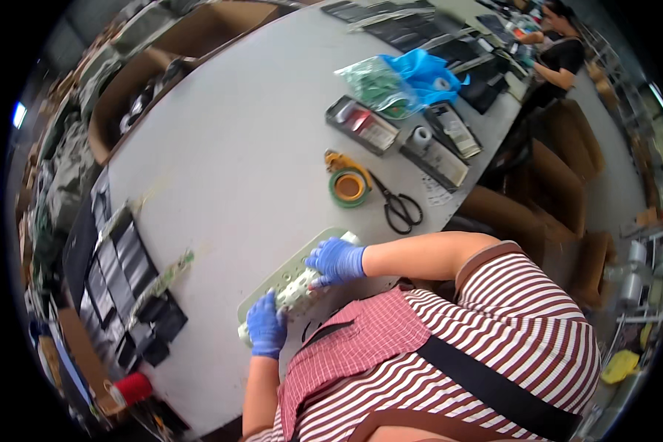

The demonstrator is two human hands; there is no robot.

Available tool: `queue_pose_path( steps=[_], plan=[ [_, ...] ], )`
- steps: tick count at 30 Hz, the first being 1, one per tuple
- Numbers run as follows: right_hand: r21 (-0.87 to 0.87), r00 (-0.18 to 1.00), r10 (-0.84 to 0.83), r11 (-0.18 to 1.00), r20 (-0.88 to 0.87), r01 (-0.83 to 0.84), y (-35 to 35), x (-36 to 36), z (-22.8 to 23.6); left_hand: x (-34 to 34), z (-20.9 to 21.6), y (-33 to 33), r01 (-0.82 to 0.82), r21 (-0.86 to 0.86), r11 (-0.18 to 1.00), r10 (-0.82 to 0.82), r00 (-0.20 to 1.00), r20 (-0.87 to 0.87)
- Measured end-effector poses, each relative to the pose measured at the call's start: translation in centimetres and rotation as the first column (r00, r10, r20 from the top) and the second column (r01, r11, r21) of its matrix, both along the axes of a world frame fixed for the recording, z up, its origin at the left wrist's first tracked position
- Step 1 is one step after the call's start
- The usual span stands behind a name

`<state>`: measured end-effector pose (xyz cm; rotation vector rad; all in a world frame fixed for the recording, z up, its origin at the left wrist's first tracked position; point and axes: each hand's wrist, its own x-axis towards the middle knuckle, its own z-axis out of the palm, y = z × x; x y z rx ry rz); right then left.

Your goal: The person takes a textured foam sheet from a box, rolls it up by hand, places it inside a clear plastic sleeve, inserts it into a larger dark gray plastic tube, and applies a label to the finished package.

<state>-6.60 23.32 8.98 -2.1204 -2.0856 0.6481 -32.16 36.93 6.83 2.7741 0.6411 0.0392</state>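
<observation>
At the table's near edge lies a pale green sheet (278,278) with rounded corners. Along its near side runs a whitish-green rolled piece (299,292) full of holes; whether the two are one thing I cannot tell. Both my hands wear blue gloves. My left hand (267,325) grips the rolled piece close to its left end, fingers curled over it. Closer to the other end, my right hand (336,261) is wrapped over the same piece. The palms and thumbs are mostly hidden.
Beyond my right hand lie black-handled scissors (401,212), a green tape roll (348,187) with a yellow dispenser (337,159), and open boxes (362,125). Black packages (129,272) lie at the left, near a red spool (131,388). A person (560,55) works at the far right.
</observation>
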Motion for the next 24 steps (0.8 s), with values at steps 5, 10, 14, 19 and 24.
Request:
queue_pose_path(
  steps=[5, 10, 14, 19, 24],
  plan=[
    [0.086, 0.992, -0.119, 0.989, -0.029, 0.122, -0.8, 0.8, -1.8, 3.1, -0.6, -0.6, -0.116, 0.027, 0.993, 0.117, 0.992, -0.050],
    [0.364, 0.989, -0.105, 0.922, -0.102, 0.136, -0.8, 0.2, -4.3, 2.6, -2.6, -0.2, -0.083, 0.036, 0.996, 0.084, 0.996, -0.011],
    [0.220, 0.990, -0.119, 0.966, -0.077, 0.133, -0.8, 0.4, -2.8, 2.3, -2.4, 0.1, -0.064, 0.100, 0.993, 0.069, 0.997, -0.044],
    [0.316, 0.992, -0.112, 0.941, -0.051, 0.122, -0.9, 0.5, -3.2, 2.6, -2.2, 0.2, -0.124, 0.087, 0.988, 0.127, 0.992, -0.020],
    [-0.039, 0.993, -0.117, 0.992, 0.012, 0.118, 0.4, 0.1, -1.0, 4.6, -2.2, -0.6, -0.028, 0.020, 0.999, 0.028, 0.999, 0.023]
  ],
)
